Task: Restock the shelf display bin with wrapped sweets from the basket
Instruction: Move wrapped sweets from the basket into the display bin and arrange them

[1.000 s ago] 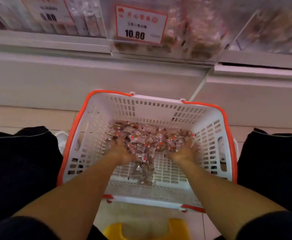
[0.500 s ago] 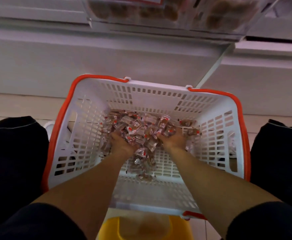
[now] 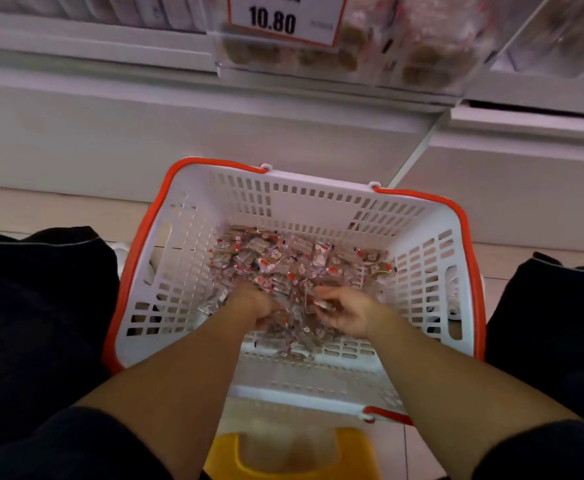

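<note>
The basket (image 3: 432, 271), white with an orange rim, sits on the floor (image 3: 41, 209) between the person's knees, just below the shelf (image 3: 179, 109). The wrapped sweets (image 3: 283, 261) lie heaped on the basket bottom, toward its far wall. The left hand (image 3: 252, 303) is sunk in the near edge of the heap, fingers curled around a bunch of sweets. The right hand (image 3: 346, 313) rests palm-up beside it, fingers loosely curled, holding several sweets. The display bin (image 3: 422, 53), clear plastic, stands on the shelf above and carries a price tag (image 3: 283, 19) reading 10.80. A yellow stool (image 3: 283, 459) shows at the bottom edge.
</note>
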Available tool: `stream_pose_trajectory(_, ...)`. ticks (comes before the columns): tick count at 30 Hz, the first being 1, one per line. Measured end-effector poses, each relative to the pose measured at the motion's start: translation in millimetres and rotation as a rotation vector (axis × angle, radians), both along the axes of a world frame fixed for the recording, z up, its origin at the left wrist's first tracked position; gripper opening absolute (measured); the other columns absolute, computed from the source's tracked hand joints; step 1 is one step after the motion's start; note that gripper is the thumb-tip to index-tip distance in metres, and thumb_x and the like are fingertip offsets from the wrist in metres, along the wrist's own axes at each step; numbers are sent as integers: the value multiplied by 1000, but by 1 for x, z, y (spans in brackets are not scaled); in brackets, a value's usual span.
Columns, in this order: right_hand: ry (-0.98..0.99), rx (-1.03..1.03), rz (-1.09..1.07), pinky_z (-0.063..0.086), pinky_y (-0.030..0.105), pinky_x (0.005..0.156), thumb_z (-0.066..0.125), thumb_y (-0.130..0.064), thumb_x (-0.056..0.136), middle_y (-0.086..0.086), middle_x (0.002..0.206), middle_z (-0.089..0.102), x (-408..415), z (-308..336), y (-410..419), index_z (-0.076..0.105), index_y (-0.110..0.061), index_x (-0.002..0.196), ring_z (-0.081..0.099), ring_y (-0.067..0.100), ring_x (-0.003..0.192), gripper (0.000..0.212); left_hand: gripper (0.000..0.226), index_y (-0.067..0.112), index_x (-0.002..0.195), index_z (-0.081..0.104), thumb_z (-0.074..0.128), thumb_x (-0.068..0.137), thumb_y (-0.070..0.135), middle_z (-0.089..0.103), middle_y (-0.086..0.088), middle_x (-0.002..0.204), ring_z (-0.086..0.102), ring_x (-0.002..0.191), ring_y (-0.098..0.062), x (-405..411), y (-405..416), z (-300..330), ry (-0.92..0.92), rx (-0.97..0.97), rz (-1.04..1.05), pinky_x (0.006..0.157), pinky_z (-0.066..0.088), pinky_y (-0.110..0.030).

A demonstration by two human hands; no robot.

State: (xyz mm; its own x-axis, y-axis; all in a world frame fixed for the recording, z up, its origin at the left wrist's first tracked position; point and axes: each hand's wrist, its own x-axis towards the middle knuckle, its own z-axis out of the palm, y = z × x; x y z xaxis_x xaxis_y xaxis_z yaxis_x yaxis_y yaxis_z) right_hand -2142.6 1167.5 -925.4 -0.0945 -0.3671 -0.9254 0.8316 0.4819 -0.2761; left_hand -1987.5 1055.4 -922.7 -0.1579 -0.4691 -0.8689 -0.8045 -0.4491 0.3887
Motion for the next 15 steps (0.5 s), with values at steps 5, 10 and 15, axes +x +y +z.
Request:
stream_pose_trajectory(5,-12,-105,171,60,32,71,62,0,92,14,103,71,14,16,3,69,0,103,70,22,84,13,19,2,97,61,70,89,17,67,-14,91,61,68,-17,16,1,18,60,203,-12,70,57,-31)
stream_pose_trajectory(10,148,-122,220,58,33,79,63,-8,93,13,120,68,15,37,3,68,2,112,64,19,98,22,21,1,96,67,63,95,22,64,-8,67,55,45,-10,30,-4,46,176,141,85,42,49,-20)
stream_pose_trajectory(15,311,-106,268,57,33,81,67,9,85,13,127,62,9,65,0,57,-5,127,64,23,103,45,21,-2,93,72,63,96,17,63,-11,65,44,34,-11,28,-8,74,179,15,70,34,38,-18)
